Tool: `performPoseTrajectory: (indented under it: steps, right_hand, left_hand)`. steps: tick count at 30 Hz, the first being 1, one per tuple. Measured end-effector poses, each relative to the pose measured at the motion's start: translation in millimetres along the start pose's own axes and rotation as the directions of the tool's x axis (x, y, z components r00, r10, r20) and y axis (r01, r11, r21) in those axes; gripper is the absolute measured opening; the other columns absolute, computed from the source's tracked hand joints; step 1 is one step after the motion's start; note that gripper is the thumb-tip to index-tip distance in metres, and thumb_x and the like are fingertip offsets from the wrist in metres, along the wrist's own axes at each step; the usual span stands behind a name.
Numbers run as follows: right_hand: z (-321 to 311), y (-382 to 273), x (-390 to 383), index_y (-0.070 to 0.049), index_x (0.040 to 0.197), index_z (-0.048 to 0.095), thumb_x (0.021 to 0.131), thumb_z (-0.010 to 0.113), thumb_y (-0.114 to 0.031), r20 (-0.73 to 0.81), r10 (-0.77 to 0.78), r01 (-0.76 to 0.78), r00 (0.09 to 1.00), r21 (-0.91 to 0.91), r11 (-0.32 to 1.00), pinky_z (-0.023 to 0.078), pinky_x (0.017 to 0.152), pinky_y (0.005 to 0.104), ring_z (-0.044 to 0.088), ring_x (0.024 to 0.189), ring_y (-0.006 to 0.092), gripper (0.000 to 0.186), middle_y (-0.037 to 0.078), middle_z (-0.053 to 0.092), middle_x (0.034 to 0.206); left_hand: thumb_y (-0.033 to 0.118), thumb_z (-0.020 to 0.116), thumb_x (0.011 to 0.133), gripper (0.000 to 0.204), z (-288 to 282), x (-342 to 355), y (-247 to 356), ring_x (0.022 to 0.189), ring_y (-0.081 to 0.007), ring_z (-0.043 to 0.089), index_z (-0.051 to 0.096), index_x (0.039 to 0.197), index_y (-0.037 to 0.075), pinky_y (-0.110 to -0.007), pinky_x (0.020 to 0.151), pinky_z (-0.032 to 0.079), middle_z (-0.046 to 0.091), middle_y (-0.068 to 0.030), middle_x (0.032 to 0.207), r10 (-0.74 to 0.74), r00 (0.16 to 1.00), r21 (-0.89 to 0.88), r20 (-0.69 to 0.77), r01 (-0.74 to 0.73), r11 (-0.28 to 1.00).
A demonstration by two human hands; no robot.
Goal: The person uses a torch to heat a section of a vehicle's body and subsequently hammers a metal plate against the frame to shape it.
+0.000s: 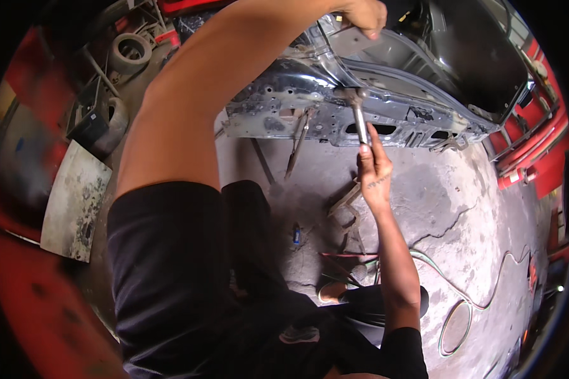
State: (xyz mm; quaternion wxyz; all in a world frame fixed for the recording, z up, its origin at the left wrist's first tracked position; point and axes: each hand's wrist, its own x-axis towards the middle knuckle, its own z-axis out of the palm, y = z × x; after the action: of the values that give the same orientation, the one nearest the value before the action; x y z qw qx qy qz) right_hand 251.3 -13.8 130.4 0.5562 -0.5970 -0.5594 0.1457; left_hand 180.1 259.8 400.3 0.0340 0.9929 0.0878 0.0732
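My right hand [375, 165] is wrapped round the metal handle of a hammer [360, 123], its index finger stretched along the shaft. The hammer's head lies against the upper edge of a bare, dark-stained car body sill [284, 107]. Farther off, my left hand [365, 18] is closed at the top edge of a flat grey metal plate [351, 43], fingertips over its side. The plate stands tilted just behind the sill, beside a pillar. My left forearm hides part of the car body. Where the plate's lower end rests is hard to make out.
A support stand [344, 208] and a small blue object [296, 235] are on the concrete floor below. Hoses [461, 297] curl at the right. Leftward are a tyre-like ring [131, 52], a black bin [95, 129] and a worn pale panel [76, 199].
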Motion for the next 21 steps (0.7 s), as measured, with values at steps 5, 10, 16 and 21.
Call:
performPoseTrajectory:
  steps: [5,10,16,21]
  right_hand:
    - [-47,10,-9,-0.005,0.152,0.048,0.106,0.060,-0.033,-0.072,0.143,-0.117,0.987,0.285,0.951,0.034,0.047,0.0235,0.041,0.054,0.0040,0.055,-0.006,0.044,0.067]
    - [-87,-6,-8,0.006,0.153,0.040,0.105,0.061,-0.026,-0.089,0.231,-0.189,0.969,0.336,0.923,0.032,0.043,0.0232,0.041,0.049,0.0044,0.062,-0.004,0.046,0.067]
    - [-116,-18,18,-0.001,0.154,0.042,0.106,0.058,-0.034,0.093,0.207,-0.226,0.974,0.473,0.851,0.035,0.041,0.0217,0.045,0.044,0.0058,0.060,-0.001,0.051,0.071]
    - [-121,-10,44,0.000,0.147,0.052,0.106,0.057,-0.025,0.187,0.152,-0.210,0.970,0.349,0.913,0.036,0.040,0.0255,0.047,0.045,0.0068,0.048,0.000,0.052,0.069]
  left_hand:
    - [0.033,0.074,0.083,0.037,7,-56,93,0.093,-0.0281,0.074,0.073,0.102,0.001,-0.041,0.078,0.055,0.076,-0.0203,0.097,-0.106,0.837,-0.207,-0.537,-0.009,0.978]
    - [0.018,0.064,0.102,0.030,83,-139,126,0.057,-0.0155,0.065,0.062,0.123,-0.003,-0.027,0.046,0.051,0.071,-0.0111,0.097,-0.404,0.694,-0.595,-0.596,-0.044,0.803]
    - [0.017,0.061,0.104,0.024,146,-170,128,0.055,-0.0204,0.068,0.060,0.117,-0.003,-0.029,0.047,0.057,0.069,-0.0140,0.084,-0.775,0.475,-0.906,-0.418,-0.159,0.391]
    - [0.008,0.062,0.103,0.026,138,-140,119,0.064,-0.0229,0.070,0.055,0.124,-0.005,-0.035,0.056,0.065,0.069,-0.0170,0.101,-0.763,0.427,-0.871,-0.485,-0.162,0.463]
